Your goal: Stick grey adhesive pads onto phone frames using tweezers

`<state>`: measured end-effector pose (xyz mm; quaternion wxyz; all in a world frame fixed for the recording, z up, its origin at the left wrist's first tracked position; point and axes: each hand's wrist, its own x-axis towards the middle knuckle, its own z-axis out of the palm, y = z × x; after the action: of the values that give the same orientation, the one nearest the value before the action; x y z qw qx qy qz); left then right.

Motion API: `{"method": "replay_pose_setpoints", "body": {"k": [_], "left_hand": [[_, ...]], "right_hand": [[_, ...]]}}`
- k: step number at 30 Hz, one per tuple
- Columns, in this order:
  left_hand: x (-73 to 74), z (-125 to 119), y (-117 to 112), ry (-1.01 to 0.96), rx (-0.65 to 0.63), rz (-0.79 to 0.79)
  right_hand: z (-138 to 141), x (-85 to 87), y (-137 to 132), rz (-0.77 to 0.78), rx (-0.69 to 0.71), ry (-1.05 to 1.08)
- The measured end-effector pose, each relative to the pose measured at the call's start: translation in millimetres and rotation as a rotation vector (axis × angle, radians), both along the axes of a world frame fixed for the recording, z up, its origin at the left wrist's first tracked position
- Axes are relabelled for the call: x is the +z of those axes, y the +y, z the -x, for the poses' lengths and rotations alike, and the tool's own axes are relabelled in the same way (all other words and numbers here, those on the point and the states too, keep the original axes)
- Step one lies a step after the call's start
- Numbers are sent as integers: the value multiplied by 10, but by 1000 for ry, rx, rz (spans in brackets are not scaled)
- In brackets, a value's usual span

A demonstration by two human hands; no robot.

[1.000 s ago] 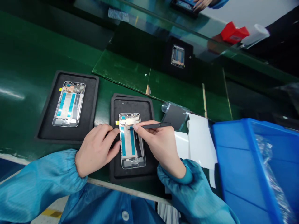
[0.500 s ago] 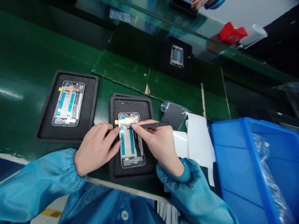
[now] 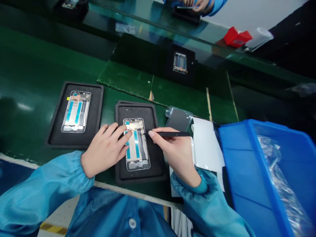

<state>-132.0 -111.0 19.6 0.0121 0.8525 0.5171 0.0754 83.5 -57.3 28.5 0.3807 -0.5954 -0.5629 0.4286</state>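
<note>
An opened phone [image 3: 132, 154] with two blue strips down its middle lies in a black foam tray [image 3: 158, 172] before me. My left hand [image 3: 107, 148] reaches over the phone's left edge, fingers apart and fingertips resting on its upper left part. My right hand [image 3: 176, 149] is closed around slim black tweezers [image 3: 175, 134], held nearly level. Their tip points left at the phone's upper right edge, beside the dark flat cable [image 3: 141, 144]; contact there is too small to make out.
To the left, another opened phone [image 3: 76, 112] lies in a black tray [image 3: 55, 135]. White sheets [image 3: 207, 144] and a blue bin [image 3: 247, 171] holding clear plastic are on the right. Beyond a raised green board [image 3: 130, 72], a co-worker's hands [image 3: 197, 5] hold something thin.
My right hand and the tweezers have drawn back to the right, from over the phone's middle to its right edge. My left fingers have spread flatter over the phone's left side.
</note>
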Motion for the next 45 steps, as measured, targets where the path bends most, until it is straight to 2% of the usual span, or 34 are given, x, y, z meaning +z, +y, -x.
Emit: {"method": "replay_pose_setpoints", "body": {"k": [5,8,10,14,20,23,27,31,34,39,45], "left_hand": [[37,66,53,11,-51,1],[40,118,31,-11,-90,-1],[32,131,5,-30,-68,-1],[41,137,-16,-12,-34,3],[232,79,113,29,-99,26],[336,-163,359,-23,-100,-2],[389,-789,886,-179,-126,72],[312,-1456,1425,-221,-61,152],[191,-1763,1711,-214,-21,176],[8,-1896,1917,-260,-18,267],[-86,-1857,1911,-343,-30,279]], "right_hand": [[-422,-66,-150,-37,-90,68],[-679,-170,-191,-47,-157,203],[-829,-242,-179,-33,-205,312],[-1061,-335,-45,-12,-257,414],[-1276,-362,380,-212,-210,465],[-1373,-448,551,-307,-248,488],[-1488,-598,611,-370,-319,466],[-1551,-641,569,-400,-325,418],[-1560,-622,561,-404,-338,403],[-1536,-622,583,-381,-346,436],[-1528,-652,587,-359,-336,445]]}}
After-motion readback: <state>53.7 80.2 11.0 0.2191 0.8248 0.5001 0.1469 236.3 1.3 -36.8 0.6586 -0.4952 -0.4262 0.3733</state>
